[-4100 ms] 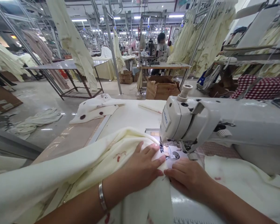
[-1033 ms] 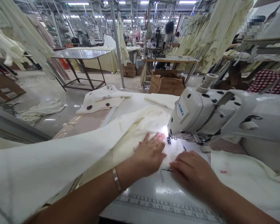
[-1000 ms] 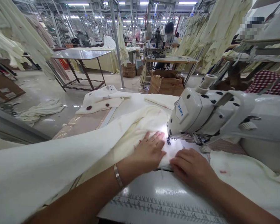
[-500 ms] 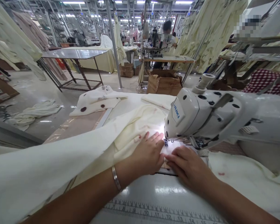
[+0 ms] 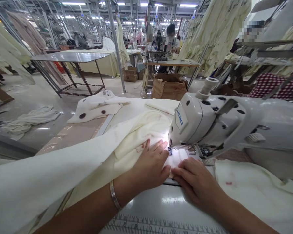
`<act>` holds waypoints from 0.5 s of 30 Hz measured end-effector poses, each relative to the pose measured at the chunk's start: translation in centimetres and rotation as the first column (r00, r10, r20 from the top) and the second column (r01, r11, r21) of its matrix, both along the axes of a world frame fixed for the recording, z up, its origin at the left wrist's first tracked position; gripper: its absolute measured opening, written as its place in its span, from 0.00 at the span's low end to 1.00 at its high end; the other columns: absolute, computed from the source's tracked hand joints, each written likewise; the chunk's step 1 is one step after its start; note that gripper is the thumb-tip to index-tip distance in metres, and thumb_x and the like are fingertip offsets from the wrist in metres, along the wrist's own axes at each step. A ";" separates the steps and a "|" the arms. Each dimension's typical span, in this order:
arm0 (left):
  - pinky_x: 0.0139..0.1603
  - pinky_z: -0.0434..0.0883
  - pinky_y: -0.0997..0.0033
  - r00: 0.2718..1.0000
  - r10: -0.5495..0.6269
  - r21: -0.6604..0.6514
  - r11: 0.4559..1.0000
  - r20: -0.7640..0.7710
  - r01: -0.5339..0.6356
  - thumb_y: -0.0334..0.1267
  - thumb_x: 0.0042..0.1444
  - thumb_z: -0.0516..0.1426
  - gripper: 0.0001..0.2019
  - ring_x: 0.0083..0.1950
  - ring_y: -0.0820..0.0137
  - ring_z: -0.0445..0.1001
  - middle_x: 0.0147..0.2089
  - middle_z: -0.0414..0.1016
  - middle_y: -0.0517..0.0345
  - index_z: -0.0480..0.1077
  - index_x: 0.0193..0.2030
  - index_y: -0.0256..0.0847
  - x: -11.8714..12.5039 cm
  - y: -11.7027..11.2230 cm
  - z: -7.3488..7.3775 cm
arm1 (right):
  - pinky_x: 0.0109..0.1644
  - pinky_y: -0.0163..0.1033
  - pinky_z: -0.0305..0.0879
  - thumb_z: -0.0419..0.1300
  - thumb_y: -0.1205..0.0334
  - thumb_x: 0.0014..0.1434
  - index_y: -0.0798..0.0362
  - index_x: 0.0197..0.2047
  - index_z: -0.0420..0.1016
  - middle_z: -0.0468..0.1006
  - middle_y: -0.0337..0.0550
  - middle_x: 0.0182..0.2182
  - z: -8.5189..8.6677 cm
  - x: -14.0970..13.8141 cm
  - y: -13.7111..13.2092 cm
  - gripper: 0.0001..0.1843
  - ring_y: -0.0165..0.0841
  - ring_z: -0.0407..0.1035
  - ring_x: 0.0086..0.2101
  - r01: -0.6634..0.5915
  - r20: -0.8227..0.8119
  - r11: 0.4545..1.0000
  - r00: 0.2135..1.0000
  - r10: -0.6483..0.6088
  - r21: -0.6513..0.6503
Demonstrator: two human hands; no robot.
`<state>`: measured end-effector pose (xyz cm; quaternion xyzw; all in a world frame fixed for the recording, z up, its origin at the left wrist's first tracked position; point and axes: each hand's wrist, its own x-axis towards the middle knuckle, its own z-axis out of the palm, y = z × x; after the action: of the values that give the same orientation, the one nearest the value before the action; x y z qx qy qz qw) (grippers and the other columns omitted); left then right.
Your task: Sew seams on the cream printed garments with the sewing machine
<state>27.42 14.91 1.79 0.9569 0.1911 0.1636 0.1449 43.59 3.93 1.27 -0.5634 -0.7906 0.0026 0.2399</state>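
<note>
Pressing flat on the cream-coloured soft fabric panel [image 5: 136, 136], the left hand [image 5: 150, 164] lies palm down with its fingers slightly spread, just left of the needle area [image 5: 171, 151] of the white industrial sewing machine [image 5: 210, 120]. The right hand [image 5: 195, 180] is also flat, fingers close together, with its fingertips on the near edge of the panel. Neither hand pinches anything.

Progress (judgement): only a short strip of panel lies on the near side of the needle, under the lamp, and the bulk is bunched to the left and beyond. This edge seems nearly run through. The stitch line itself is not visible, so the length sewn cannot be told. A long fold drapes over the left forearm.

Surface: glossy pale grey tabletop [image 5: 161, 204] with a printed ruler scale [image 5: 146, 224] along its near edge. A second cream cloth [image 5: 254, 191] lies to the right, and a white cloth with dark spots [image 5: 97, 105] at the far left corner.

Room: factory hall with overhead strip lights, hanging cream garments [image 5: 215, 35], a brown cardboard box [image 5: 168, 87], a metal-framed table [image 5: 68, 57], a heap of cloth on the floor [image 5: 26, 120] and another person seated far off [image 5: 171, 35].
</note>
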 end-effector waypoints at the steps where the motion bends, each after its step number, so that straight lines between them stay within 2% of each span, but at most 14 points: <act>1: 0.58 0.56 0.48 0.999 -0.017 0.029 0.999 0.029 0.017 0.35 0.57 0.49 0.07 0.54 0.59 0.63 0.51 0.67 0.48 0.66 0.39 0.37 0.0 0.0 0.0 | 0.34 0.38 0.56 0.50 0.68 0.60 0.53 0.42 0.71 0.69 0.42 0.29 -0.1 0.0 0.0 0.10 0.32 0.61 0.30 0.000 -0.004 1.000 1.000 0.000 0.003; 3: 0.50 0.64 0.59 0.995 -0.071 0.066 0.996 0.066 0.067 0.32 0.58 0.48 0.08 0.43 0.65 0.66 0.41 0.69 0.52 0.68 0.32 0.37 0.0 0.1 0.1 | 0.33 0.38 0.56 0.50 0.68 0.60 0.53 0.42 0.71 0.70 0.43 0.30 -0.1 0.1 0.0 0.10 0.31 0.61 0.29 -0.005 -0.013 1.000 1.000 0.005 0.011; 5: 0.44 0.66 0.64 0.990 -0.115 0.064 0.992 0.082 0.110 0.30 0.59 0.48 0.11 0.38 0.68 0.64 0.36 0.69 0.54 0.69 0.30 0.37 0.0 0.3 0.0 | 0.33 0.38 0.56 0.50 0.68 0.61 0.54 0.42 0.71 0.70 0.43 0.30 0.0 0.1 0.0 0.11 0.31 0.61 0.29 -0.007 -0.007 1.000 1.000 0.007 0.026; 11: 0.49 0.65 0.67 0.982 -0.133 -0.011 0.991 0.135 0.136 0.33 0.62 0.49 0.11 0.41 0.69 0.66 0.39 0.70 0.55 0.71 0.34 0.38 0.4 1.0 -0.2 | 0.35 0.39 0.57 0.50 0.69 0.61 0.53 0.41 0.72 0.71 0.43 0.29 0.1 0.3 0.3 0.11 0.32 0.62 0.30 0.013 0.023 0.999 1.000 -0.013 0.036; 15: 0.48 0.64 0.65 0.977 -0.170 0.010 0.985 0.131 0.170 0.33 0.62 0.48 0.11 0.42 0.68 0.66 0.39 0.70 0.54 0.71 0.34 0.38 0.4 1.1 -0.2 | 0.34 0.39 0.57 0.49 0.69 0.61 0.53 0.41 0.72 0.71 0.43 0.30 0.0 0.4 0.5 0.11 0.32 0.62 0.30 0.013 0.034 0.998 0.999 -0.015 0.058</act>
<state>27.80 16.00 1.60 0.9568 0.0986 0.2132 0.1713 44.01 4.47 1.29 -0.5619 -0.7902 -0.0316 0.2426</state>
